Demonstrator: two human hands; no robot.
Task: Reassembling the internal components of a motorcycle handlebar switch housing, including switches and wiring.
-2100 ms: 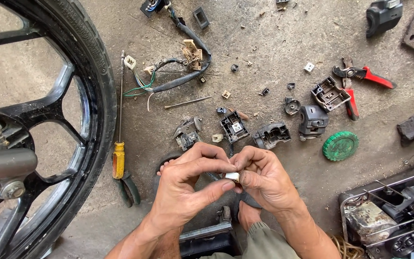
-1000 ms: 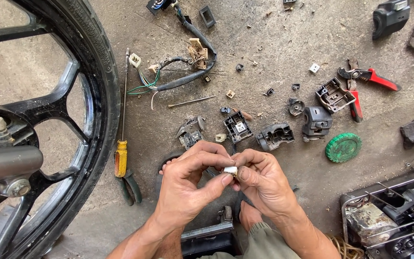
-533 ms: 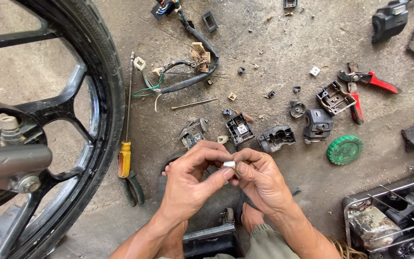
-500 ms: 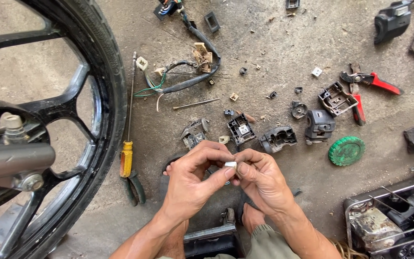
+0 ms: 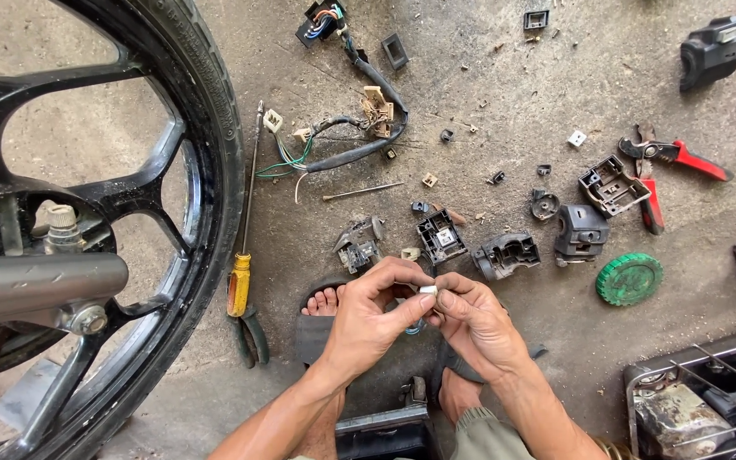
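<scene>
Motorcycle wheel (image 5: 172,170): black tyre and cast spokes, at 9 o'clock, axle and nut showing.
Screwdriver (image 5: 243,247): yellow handle, long shaft, lying at 10 o'clock from the hands, beside the tyre.
Wiring harness (image 5: 359,140): black sleeve, green and white leads, beige connectors, at 12 o'clock.
Left hand (image 5: 368,319): fingers closed narrow, pinching the small white part (image 5: 428,290) from its left side.
Right hand (image 5: 479,324): fingertips closed on the same part from the right; both hands meet over the bare feet.
Black switch housings (image 5: 504,254): several, opened, strewn at 1 o'clock.
Green round cap (image 5: 629,278): at 3 o'clock.
Red-handled pliers (image 5: 666,170): at 2 o'clock.
Step judged: inspecting or working the tiny part between fingertips; fine, steady finger control seems needed.
</scene>
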